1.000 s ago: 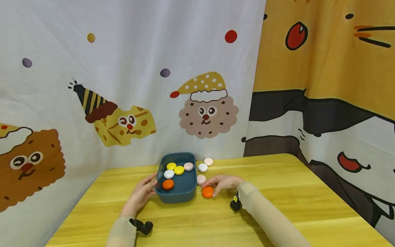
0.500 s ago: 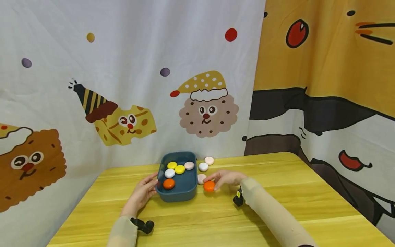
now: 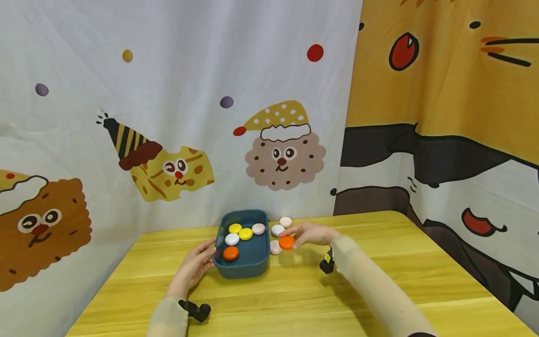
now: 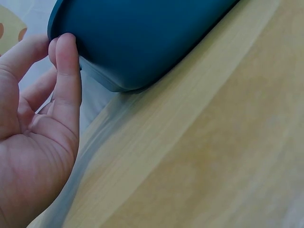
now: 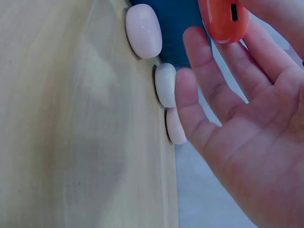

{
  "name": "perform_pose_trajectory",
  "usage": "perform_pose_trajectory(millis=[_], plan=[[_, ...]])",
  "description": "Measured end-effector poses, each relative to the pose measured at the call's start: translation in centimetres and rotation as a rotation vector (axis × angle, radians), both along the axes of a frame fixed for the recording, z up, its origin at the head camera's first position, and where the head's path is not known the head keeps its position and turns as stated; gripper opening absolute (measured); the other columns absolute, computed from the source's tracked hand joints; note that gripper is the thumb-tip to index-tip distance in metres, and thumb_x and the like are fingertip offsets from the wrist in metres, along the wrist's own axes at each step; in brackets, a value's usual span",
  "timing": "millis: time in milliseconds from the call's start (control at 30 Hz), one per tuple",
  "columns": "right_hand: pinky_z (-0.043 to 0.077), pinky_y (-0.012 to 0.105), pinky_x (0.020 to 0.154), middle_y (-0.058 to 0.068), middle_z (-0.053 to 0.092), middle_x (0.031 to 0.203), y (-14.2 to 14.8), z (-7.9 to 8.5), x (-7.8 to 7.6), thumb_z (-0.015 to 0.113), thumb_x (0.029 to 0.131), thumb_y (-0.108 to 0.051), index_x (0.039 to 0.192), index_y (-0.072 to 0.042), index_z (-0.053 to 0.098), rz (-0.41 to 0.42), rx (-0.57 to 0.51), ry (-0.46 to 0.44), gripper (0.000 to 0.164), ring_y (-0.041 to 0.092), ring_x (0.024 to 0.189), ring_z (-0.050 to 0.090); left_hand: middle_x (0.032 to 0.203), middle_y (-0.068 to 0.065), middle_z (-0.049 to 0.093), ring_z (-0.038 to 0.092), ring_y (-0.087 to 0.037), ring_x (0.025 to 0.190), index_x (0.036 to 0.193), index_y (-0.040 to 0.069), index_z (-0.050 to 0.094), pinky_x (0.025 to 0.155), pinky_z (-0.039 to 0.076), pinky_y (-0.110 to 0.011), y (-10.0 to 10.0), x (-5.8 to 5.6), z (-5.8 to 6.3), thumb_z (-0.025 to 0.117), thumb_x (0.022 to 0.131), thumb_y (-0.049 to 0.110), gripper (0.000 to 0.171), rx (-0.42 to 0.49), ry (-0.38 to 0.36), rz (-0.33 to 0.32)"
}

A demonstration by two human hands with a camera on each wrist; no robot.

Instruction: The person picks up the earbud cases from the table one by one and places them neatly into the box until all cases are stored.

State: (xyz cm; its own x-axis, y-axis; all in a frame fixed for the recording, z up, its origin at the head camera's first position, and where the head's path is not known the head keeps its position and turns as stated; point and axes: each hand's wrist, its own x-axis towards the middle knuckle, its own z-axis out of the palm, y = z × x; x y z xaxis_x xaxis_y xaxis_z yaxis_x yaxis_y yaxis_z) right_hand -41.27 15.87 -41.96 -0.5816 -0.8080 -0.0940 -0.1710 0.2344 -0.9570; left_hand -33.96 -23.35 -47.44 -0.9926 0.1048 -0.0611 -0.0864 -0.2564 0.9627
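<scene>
R hand (image 3: 313, 234): grip clamped on orange disc (image 3: 287, 242), thumb one side, fingers other. Disc was off the desk (image 3: 269, 304), R of the blue box (image 3: 242, 271) and outside it, close by the nr pink disc (image 3: 275, 247). R wrist view showed a dark oblong slot (image 5: 234, 12) in the disc's orange shell; remaining fingers were spread.

L hand (image 3: 194, 265): fingertips touched box at its L side, up at the rim; couldn't tell if the grip was pinching the wall or merely resting on it. Box stood upright on desk.

Box contents, 5 pcs: 2 yellow discs (image 3: 246, 234) side by side, 1 white disc (image 3: 232, 239), 1 boxed pink disc (image 3: 258, 228) nr R wall, 1 boxed orange disc (image 3: 230, 254) at nr L corner.

On desk, R of box, 3 pcs in a loose row: nr pink disc, loose white disc (image 3: 277, 230), far pink disc (image 3: 285, 222).

Markings: R wrist unit (image 3: 326, 266), black, carried a yellow tag (image 3: 327, 257), too small to read. L wrist unit (image 3: 197, 310) also black. Backdrop cloth (image 3: 269, 28) bore pictorial print, incl. cheese figure (image 3: 191, 173) w/ striped hat and round biscuit figure (image 3: 285, 178) w/ spotted cap.
</scene>
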Motion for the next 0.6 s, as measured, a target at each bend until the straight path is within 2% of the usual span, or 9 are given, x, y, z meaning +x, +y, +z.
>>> perform_pose_trajectory(millis=[233,367,500,600], plan=[[0.045,0.037,0.098,0.011,0.060,0.127,-0.4,0.5,-0.4,0.065,0.088,0.002,0.141,0.008,0.044,-0.004,-0.029,-0.021,0.057,0.021,0.108,0.060,0.089,-0.001,0.056,0.055,-0.007,0.060,0.149,0.000,0.033,0.060,0.052,-0.020,-0.1,0.0,0.0,0.058,0.097,0.009,0.058,-0.001,-0.012,-0.002],[0.045,0.036,0.098,0.018,0.051,0.138,-0.6,0.9,-0.6,0.064,0.089,0.003,0.142,0.008,0.041,-0.021,-0.032,-0.016,0.058,0.021,0.111,0.059,0.088,-0.001,0.057,0.055,-0.008,0.061,0.149,0.000,0.034,0.060,0.052,-0.021,0.0,0.0,0.0,0.059,0.097,0.009,0.058,0.006,-0.011,-0.003],[0.047,0.034,0.095,0.022,0.042,0.145,-0.7,1.3,-0.6,0.064,0.088,0.004,0.140,0.007,0.045,-0.051,-0.031,-0.012,0.056,0.020,0.110,0.058,0.089,-0.002,0.058,0.056,-0.008,0.062,0.149,-0.001,0.034,0.062,0.053,-0.022,0.0,0.0,0.1,0.059,0.096,0.008,0.059,0.006,-0.003,-0.006],[0.048,0.034,0.093,0.020,0.044,0.143,-0.9,1.5,-0.5,0.065,0.087,0.005,0.138,0.005,0.050,-0.081,-0.025,-0.017,0.053,0.020,0.108,0.057,0.091,-0.003,0.058,0.056,-0.008,0.062,0.149,-0.001,0.034,0.062,0.052,-0.022,0.0,0.0,0.0,0.060,0.096,0.008,0.059,-0.001,-0.001,-0.002]])
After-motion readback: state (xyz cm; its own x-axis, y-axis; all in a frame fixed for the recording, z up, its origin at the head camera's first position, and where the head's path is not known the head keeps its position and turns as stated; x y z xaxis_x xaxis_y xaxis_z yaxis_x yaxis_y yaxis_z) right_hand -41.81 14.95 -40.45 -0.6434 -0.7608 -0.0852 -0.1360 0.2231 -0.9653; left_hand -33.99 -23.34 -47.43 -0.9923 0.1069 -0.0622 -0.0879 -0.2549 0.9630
